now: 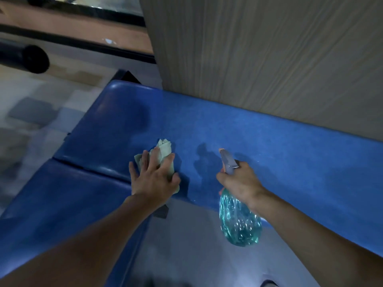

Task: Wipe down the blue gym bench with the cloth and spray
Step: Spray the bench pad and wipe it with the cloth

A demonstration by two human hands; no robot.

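The blue gym bench runs across the middle of the head view, its long pad against a wall and a second blue pad at the lower left. My left hand presses a crumpled pale green cloth flat onto the bench near its front edge. My right hand holds a spray bottle by the neck, a little above the bench. The bottle is clear with teal liquid, its grey nozzle pointing away from me over the pad.
A beige wood-grain wall stands right behind the bench. A black padded roller bar juts in at the upper left over the grey tiled floor. Grey floor lies in front of the bench between my arms.
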